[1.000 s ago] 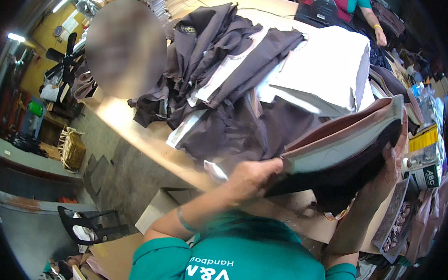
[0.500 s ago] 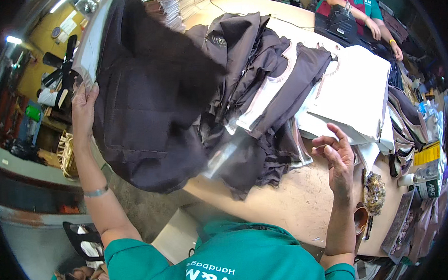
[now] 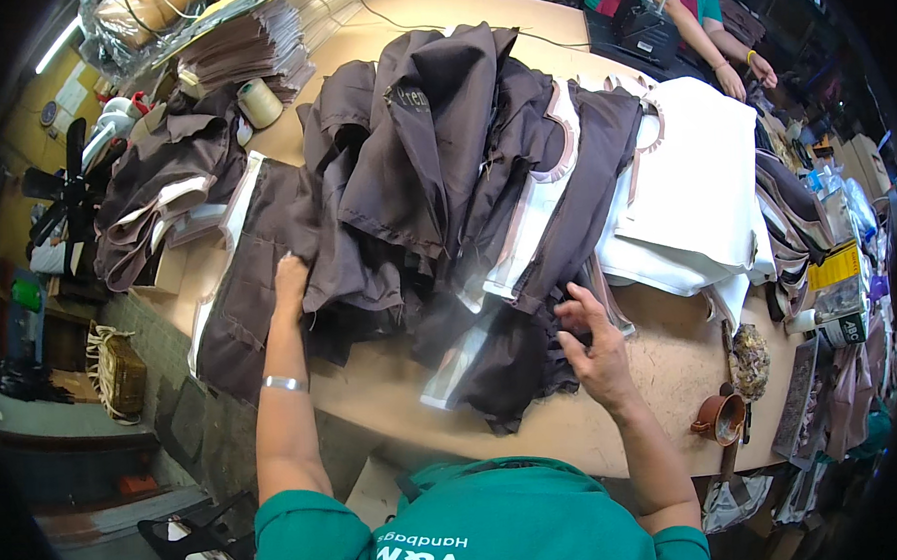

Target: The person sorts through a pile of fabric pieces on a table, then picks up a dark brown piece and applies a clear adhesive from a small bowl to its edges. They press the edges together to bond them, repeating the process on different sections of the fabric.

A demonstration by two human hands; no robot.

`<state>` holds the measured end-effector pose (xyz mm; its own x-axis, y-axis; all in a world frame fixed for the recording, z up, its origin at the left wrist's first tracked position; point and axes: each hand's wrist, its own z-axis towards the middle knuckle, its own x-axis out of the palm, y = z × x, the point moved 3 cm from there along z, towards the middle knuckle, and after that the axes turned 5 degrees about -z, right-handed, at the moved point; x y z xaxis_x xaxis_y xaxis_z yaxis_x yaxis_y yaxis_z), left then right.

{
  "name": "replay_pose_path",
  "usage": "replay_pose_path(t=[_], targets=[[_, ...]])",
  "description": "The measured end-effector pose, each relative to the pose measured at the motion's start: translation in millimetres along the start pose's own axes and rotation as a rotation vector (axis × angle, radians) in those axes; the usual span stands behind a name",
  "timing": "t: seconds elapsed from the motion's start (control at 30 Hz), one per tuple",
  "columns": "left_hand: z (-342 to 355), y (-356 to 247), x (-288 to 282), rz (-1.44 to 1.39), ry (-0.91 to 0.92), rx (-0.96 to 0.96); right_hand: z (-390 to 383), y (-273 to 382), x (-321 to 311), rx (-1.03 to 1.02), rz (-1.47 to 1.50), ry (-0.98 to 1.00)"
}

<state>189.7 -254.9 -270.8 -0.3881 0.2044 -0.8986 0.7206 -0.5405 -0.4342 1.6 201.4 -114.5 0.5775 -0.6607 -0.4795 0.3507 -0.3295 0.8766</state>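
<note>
A dark brown fabric panel with a white edge strip (image 3: 252, 244) lies spread at the left of the table. My left hand (image 3: 290, 279) is on its right side, fingers closed on the cloth, their tips partly hidden. Beside it rises a crumpled heap of dark brown fabric pieces (image 3: 419, 171), some with white strips and curved pinkish-brown trims. My right hand (image 3: 597, 352) hovers at the heap's right front edge, thumb and fingers apart, holding nothing.
White sheets (image 3: 690, 184) are stacked right of the heap. Another brown fabric pile (image 3: 169, 182) and a thread cone (image 3: 259, 103) stand at left. Near the right edge sits a brown cup (image 3: 720, 418). A co-worker's arms (image 3: 703, 44) show at the far right, behind a black machine (image 3: 648, 31).
The brown panel, held up at the left before, now lies on the table. My left hand has come down and right with it; my right hand has shifted left toward the heap.
</note>
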Motion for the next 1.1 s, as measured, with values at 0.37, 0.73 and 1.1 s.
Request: replay_pose_path(t=[0.37, 0.73, 1.1], targets=[[70.0, -64.8, -88.4, -0.260, -0.253, -0.145, 59.6, 9.3, 59.2, -0.496, -0.941, -0.067], [111.3, -172.5, 8.7, 0.335, 0.125, 0.453, 49.6, -6.8, 12.4, -0.496, -0.740, -0.206], [64.2, -175.8, -8.7, -0.650, 0.382, 0.450, 39.4, -13.9, 17.0, -0.474, -0.542, -0.174]])
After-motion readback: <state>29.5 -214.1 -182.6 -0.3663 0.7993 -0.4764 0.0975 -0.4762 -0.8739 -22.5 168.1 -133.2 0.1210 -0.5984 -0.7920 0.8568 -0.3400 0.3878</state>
